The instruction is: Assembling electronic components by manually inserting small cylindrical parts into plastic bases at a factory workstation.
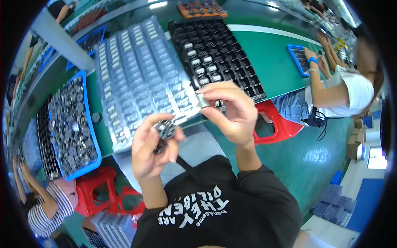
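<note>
So both hands were up over the edge of the green bench point(273, 53). The left hand point(151, 151) was curled around a small dark round metal part point(166, 129), pinched up near the fingertips with a bit more of it poking out below. The right hand point(231, 111) was closed on a little silvery cylinder point(202, 100), held just above the trays.

Behind the hands sat a clear plastic tray point(136, 74) packed with rows of pale pieces, and right beside it a black tray point(219, 49) with only some pockets filled. Off to the left was a blue bin point(88, 124) heaped with grey metal parts. An orange tray point(202, 8) sat at the far end, and 1 red stool point(277, 124) stood below the bench edge.
</note>
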{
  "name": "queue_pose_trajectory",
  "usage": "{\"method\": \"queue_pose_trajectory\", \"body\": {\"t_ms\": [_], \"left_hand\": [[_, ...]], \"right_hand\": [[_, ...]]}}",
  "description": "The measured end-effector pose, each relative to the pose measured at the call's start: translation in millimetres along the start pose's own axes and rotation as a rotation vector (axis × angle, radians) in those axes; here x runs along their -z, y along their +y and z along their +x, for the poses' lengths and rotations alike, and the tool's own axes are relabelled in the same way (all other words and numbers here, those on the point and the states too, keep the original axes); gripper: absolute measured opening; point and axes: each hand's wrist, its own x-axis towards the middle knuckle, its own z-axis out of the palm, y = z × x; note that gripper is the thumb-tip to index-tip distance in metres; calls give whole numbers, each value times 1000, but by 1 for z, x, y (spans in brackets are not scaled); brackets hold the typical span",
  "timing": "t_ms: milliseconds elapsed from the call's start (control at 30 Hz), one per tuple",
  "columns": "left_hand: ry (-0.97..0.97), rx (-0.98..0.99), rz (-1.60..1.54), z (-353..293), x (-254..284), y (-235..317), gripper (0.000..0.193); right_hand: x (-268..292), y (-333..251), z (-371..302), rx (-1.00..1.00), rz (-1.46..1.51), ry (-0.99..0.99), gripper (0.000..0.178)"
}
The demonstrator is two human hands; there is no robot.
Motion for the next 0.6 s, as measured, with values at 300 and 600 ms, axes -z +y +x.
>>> {"method": "queue_pose_trajectory", "body": {"t_ms": [300, 600], "left_hand": [[-104, 45, -190, 10, 6, -12, 38], [-94, -7, -89, 5, 10, -9, 43]], "right_hand": [[-10, -18, -4, 265, -128, -72, 28], [-20, -19, 1, 317, -131, -100, 29]]}}
